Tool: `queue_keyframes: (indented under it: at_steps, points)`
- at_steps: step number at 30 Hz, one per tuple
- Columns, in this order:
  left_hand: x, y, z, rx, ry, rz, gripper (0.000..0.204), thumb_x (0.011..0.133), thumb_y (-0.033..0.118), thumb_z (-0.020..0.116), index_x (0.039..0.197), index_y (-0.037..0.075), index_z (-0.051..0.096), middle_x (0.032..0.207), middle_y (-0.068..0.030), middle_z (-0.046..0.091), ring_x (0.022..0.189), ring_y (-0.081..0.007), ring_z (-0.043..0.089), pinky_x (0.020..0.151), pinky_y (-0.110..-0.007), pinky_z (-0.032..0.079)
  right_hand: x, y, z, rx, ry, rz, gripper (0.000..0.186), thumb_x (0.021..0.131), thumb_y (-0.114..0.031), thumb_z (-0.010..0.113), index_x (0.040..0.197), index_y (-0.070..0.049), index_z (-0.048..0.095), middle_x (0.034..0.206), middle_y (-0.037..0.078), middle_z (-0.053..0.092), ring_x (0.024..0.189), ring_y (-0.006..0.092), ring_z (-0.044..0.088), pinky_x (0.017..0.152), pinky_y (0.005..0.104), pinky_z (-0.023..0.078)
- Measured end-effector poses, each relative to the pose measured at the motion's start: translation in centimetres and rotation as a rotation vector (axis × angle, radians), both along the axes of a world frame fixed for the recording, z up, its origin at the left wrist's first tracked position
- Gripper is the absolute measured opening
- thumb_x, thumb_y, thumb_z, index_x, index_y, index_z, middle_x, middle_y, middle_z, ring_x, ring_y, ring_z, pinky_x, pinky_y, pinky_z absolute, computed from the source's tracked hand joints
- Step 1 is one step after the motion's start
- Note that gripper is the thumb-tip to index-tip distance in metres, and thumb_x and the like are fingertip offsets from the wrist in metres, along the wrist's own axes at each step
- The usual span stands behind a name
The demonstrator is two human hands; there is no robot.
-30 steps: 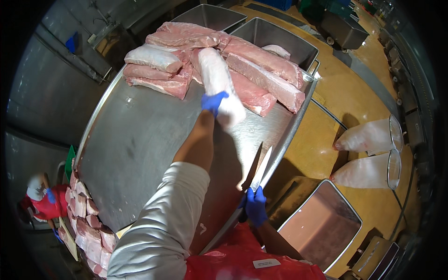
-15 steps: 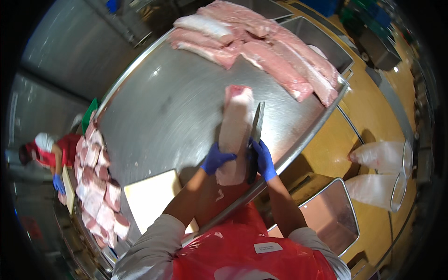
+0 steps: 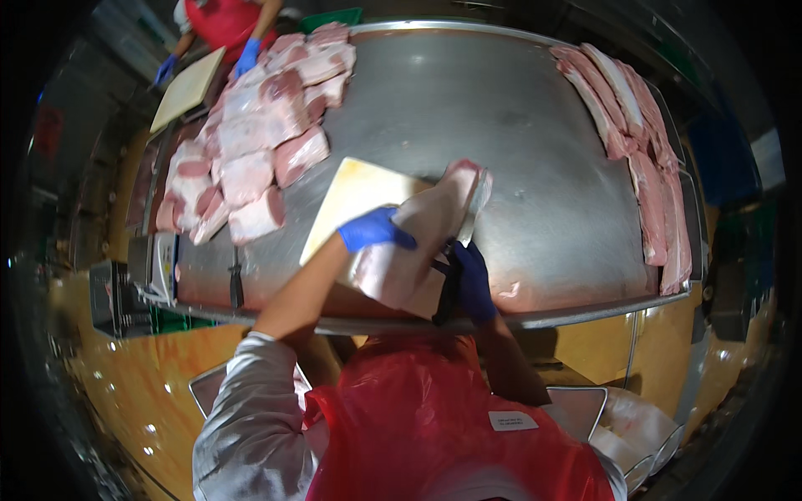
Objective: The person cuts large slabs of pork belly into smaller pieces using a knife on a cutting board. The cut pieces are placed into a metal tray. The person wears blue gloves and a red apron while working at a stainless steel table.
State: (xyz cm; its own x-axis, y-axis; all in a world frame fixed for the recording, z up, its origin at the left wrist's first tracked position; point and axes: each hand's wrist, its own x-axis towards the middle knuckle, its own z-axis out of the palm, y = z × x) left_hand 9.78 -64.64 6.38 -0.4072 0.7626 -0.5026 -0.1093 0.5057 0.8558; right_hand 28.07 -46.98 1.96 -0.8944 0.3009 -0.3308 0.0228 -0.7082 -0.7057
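A long pale slab of pork loin (image 3: pixel 423 219) lies tilted in front of me, its lower left part over a white cutting board (image 3: pixel 349 185). My left hand (image 3: pixel 376 230), in a blue glove, is closed on the loin's left side. In my right hand (image 3: pixel 473 280), also blue-gloved, is a knife with a black handle. Its blade (image 3: pixel 479 203) points away from me along the loin's right side. I cannot tell whether the blade touches the meat.
Cut pork pieces (image 3: pixel 259 134) are heaped on the left of the steel table (image 3: pixel 501 100). Several long loins (image 3: pixel 656 196) lie at its right end. A dark-handled tool (image 3: pixel 236 284) rests near the front edge. Far left, a co-worker's gloved hand (image 3: pixel 248 58) is beside another cutting board (image 3: pixel 188 90).
My view has swung left. Both hands, the loin and the knife have moved left, bringing the loin onto the cutting board. The loin now leans to the right at its far end.
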Motion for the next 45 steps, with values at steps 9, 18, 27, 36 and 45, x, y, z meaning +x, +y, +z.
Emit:
queue_keyframes:
  at_steps: [9,18,27,36,45]
  points:
    - [-1.9,-25.9,-6.4,-0.071,0.461,0.712,0.059,0.083,0.026,0.078,0.133,0.0,0.061,0.101,-0.0143,0.069,0.091,-0.0211,0.065,0.083,-0.033,0.053,7.6,-5.9,-2.2,1.256,-0.484,0.531,0.024,0.107,-0.026,0.048,0.104,-0.002,0.049,0.082,0.024,0.067,0.072,0.0409,0.068,0.062,0.0519,0.051]
    - [4.6,-26.4,-11.6,-0.148,0.905,0.65,0.059,0.085,0.033,0.074,0.132,0.0,0.06,0.119,-0.021,0.067,0.113,-0.0334,0.065,0.096,-0.043,0.052,-0.3,-7.2,-0.1,1.88,-0.301,0.706,0.021,0.105,-0.022,0.047,0.108,-0.002,0.047,0.088,0.033,0.064,0.081,0.055,0.061,0.071,0.061,0.048]
    - [7.5,-13.5,-4.1,-0.371,0.894,0.364,0.087,0.084,0.045,0.074,0.149,0.001,0.038,0.127,-0.0227,0.056,0.121,-0.0392,0.055,0.099,-0.052,0.044,-9.3,-9.4,1.1,1.973,-0.16,0.736,0.026,0.105,-0.023,0.047,0.12,-0.003,0.048,0.089,0.03,0.067,0.079,0.0506,0.065,0.07,0.0582,0.051]
    - [5.2,-20.7,-9.8,0.072,0.22,0.765,0.067,0.088,0.024,0.079,0.141,-0.005,0.051,0.116,-0.017,0.067,0.102,-0.0205,0.066,0.088,-0.034,0.053,-4.5,-4.3,-1.1,1.932,-0.231,0.901,0.021,0.105,-0.024,0.043,0.112,-0.004,0.047,0.091,0.031,0.067,0.079,0.051,0.066,0.069,0.0596,0.051]
    - [7.9,-23.3,-10.9,0.069,0.3,1.033,0.053,0.09,0.015,0.076,0.139,0.002,0.059,0.084,0.0007,0.062,0.075,-0.0073,0.053,0.071,-0.024,0.05,-7.1,-5.1,-0.4,1.837,-0.15,0.824,0.024,0.106,-0.024,0.041,0.117,-0.004,0.047,0.091,0.032,0.067,0.082,0.0512,0.066,0.072,0.0611,0.051]
